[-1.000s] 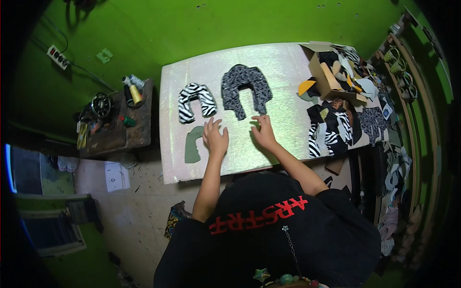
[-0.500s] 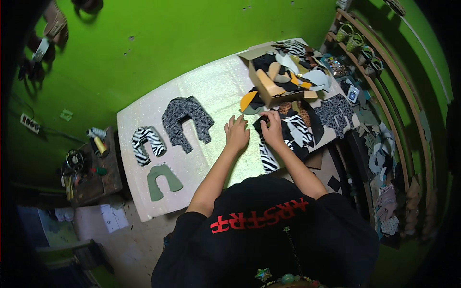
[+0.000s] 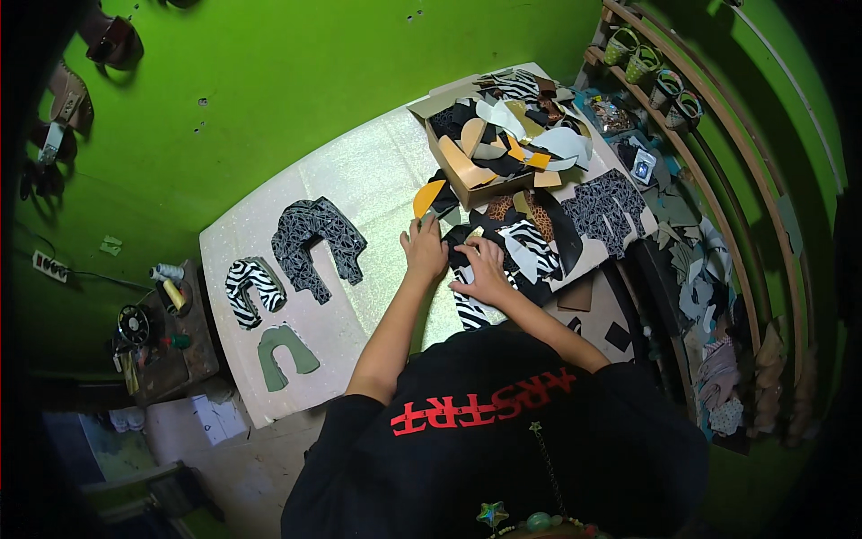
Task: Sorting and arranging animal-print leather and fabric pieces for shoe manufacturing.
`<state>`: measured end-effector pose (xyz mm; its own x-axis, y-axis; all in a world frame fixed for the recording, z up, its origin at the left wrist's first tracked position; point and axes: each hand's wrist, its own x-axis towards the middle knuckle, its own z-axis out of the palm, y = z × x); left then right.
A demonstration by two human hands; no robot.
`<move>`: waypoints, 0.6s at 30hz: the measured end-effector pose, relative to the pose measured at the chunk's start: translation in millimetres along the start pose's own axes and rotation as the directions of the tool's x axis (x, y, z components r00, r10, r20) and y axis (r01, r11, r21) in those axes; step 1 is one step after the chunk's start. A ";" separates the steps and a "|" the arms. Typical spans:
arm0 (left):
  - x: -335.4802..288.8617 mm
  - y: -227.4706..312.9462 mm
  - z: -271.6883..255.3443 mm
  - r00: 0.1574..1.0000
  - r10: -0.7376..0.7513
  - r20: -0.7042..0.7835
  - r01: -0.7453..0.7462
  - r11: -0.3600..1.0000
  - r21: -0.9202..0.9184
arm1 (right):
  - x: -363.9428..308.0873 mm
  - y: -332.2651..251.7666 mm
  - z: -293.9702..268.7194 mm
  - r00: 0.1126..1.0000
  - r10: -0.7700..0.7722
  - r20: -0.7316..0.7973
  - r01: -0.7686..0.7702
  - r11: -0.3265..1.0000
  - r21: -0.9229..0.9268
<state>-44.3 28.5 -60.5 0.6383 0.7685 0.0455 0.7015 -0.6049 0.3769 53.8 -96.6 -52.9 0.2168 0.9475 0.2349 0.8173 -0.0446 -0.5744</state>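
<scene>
We have three arched pieces (image 3: 301, 235) laid out toward nine o'clock, scraps (image 3: 532, 247) seemingly unsorted toward two, our left hand (image 3: 426, 252) and right hand (image 3: 487, 275) apart, grip unclear.

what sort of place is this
Probably a small shoemaking workshop: sandals stand at the right, thread spools at the left, and cut zebra-print pieces lie on the table.
</scene>
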 end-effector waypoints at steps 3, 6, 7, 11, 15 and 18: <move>-1.9 -1.5 -12.8 0.989 0.052 -0.138 -0.067 0.992 -0.104 | 0.3 8.1 8.3 0.999 -0.019 -0.034 0.016 0.998 -0.068; -5.9 -3.8 -27.2 0.974 0.035 -0.224 -0.085 0.973 -0.216 | -2.3 13.7 12.5 0.998 -0.057 -0.035 0.053 0.994 -0.093; -7.4 -7.4 -29.7 0.973 0.030 -0.229 -0.080 0.974 -0.213 | -2.6 14.1 13.2 0.996 -0.085 -0.028 0.081 0.989 -0.126; -16.6 -20.5 -37.1 0.947 -0.056 -0.316 -0.038 0.958 -0.283 | 0.1 14.5 19.0 0.993 -0.103 -0.057 0.090 0.978 -0.186; -32.0 -19.0 -65.4 0.963 -0.226 -0.145 0.097 0.796 -0.597 | 11.2 17.5 20.2 0.992 -0.066 -0.105 0.042 0.975 -0.216; -43.7 -41.3 -67.4 0.981 -0.107 -0.164 -0.028 0.751 -0.660 | 14.2 6.2 18.1 0.979 -0.020 -0.204 -0.013 0.987 -0.161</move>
<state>-122.5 33.9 -15.7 0.4985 0.8527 0.1563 0.2993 -0.3384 0.8921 52.3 -77.7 -67.3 0.3046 0.8638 0.4013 0.8897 -0.1075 -0.4438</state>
